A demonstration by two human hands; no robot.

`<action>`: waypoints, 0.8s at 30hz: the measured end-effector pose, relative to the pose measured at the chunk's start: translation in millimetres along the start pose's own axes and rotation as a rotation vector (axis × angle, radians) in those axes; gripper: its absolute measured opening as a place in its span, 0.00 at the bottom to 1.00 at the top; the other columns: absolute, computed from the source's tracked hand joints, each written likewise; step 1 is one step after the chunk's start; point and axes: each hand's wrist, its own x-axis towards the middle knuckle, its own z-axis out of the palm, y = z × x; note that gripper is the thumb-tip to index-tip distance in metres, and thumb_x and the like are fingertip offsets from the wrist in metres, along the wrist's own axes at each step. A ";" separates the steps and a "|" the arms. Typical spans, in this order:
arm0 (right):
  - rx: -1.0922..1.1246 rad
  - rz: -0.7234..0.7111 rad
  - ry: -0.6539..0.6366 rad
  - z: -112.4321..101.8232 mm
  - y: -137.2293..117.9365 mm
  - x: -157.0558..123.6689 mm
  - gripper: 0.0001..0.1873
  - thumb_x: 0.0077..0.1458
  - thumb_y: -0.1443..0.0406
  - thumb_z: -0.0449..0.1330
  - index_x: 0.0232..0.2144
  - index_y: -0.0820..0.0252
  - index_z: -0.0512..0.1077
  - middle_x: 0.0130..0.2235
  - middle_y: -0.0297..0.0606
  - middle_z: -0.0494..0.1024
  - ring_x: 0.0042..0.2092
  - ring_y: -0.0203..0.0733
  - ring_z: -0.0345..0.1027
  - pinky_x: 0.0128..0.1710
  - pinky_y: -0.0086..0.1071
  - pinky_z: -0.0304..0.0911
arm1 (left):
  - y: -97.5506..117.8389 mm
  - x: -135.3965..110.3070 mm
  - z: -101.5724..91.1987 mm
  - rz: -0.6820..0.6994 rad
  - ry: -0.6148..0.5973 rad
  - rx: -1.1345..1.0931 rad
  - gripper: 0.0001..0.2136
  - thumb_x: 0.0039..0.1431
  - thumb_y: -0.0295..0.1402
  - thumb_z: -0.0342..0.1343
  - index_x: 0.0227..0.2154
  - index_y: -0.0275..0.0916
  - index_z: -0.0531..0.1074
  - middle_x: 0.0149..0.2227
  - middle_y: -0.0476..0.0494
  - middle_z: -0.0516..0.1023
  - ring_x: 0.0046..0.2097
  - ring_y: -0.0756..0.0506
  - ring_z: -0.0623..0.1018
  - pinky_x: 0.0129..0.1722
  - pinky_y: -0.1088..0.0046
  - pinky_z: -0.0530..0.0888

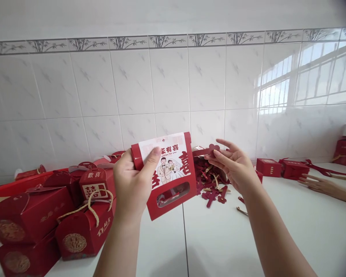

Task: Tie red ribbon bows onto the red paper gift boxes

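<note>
My left hand [134, 181] grips a flat red gift box [173, 181] by its upper left corner. The box has a white panel with a cartoon wedding couple and a clear window below. It is held tilted above the white counter [219, 238]. My right hand [233, 165] is to the right of the box, palm up with fingers stretched out. A small red heart-shaped tag [213, 148] sits at its fingertips. Behind it lies a pile of red strips and tags [210, 181].
Several assembled red gift boxes with rope handles [83, 215] crowd the left of the counter. Two small red boxes [281, 168] and red ribbons [328, 171] sit at the right. Another person's hand [317, 184] rests flat on the counter there. A tiled wall [167, 84] stands behind.
</note>
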 end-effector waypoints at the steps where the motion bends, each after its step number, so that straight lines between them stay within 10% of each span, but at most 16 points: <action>1: 0.006 -0.020 0.005 0.4 -1.2 -1.0 0.24 0.46 0.62 0.69 0.47 0.56 0.69 0.33 0.33 0.80 0.39 0.39 0.76 0.48 0.37 0.71 | -1.1 0.4 -0.3 0.001 -0.005 -0.003 0.11 0.48 0.40 0.65 0.30 0.39 0.75 0.28 0.46 0.78 0.30 0.46 0.78 0.23 0.75 0.75; 8: -0.124 -0.230 -0.083 -3.9 -10.4 -10.0 0.08 0.49 0.63 0.67 0.34 0.55 0.77 0.41 0.36 0.80 0.43 0.40 0.75 0.48 0.38 0.71 | -8.8 7.0 -3.7 0.038 0.044 0.037 0.12 0.47 0.40 0.65 0.29 0.37 0.75 0.26 0.47 0.77 0.28 0.48 0.77 0.23 0.76 0.73; 16: -0.227 -0.423 -0.537 -4.0 -26.2 -27.0 0.12 0.56 0.72 0.59 0.33 0.50 0.79 0.36 0.36 0.77 0.38 0.37 0.73 0.32 0.30 0.72 | -20.5 15.3 -9.5 0.089 0.072 0.171 0.11 0.49 0.41 0.64 0.28 0.37 0.74 0.26 0.48 0.76 0.29 0.48 0.75 0.27 0.75 0.72; 24: -0.262 -0.365 -0.409 16.4 -23.3 -34.2 0.07 0.55 0.69 0.61 0.35 0.54 0.77 0.34 0.37 0.77 0.37 0.39 0.72 0.31 0.32 0.72 | -3.2 -10.3 8.3 0.461 -0.258 0.315 0.11 0.53 0.31 0.60 0.19 0.38 0.66 0.18 0.54 0.63 0.22 0.53 0.63 0.21 0.78 0.63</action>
